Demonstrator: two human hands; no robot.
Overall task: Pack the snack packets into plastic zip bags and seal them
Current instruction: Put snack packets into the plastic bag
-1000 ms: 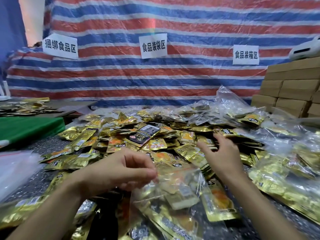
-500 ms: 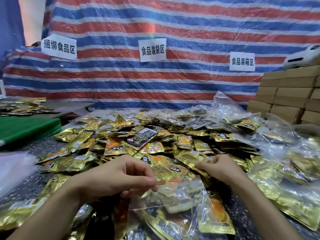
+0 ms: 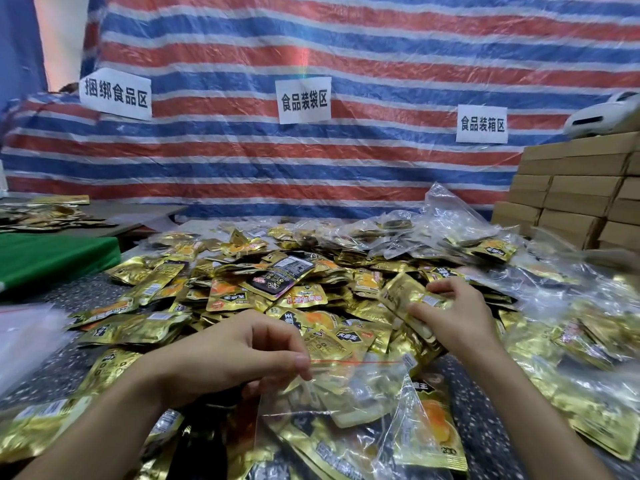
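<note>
Pinching the zip bag (image 3: 346, 403) rim, left hand (image 3: 225, 362) grip clamped; right hand (image 3: 453, 320) grip clutching snack packets (image 3: 401, 296)

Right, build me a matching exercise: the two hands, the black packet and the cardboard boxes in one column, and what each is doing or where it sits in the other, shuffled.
Column one:
1. left hand
2. right hand
3. black packet
4. cardboard boxes

Column two:
A. stacked at the far right
B. grips gold packets
C. lies on top of the pile
D. pinches the rim of the zip bag

Pairs: 1-D, 2-B, 3-C, 4-A.
</note>
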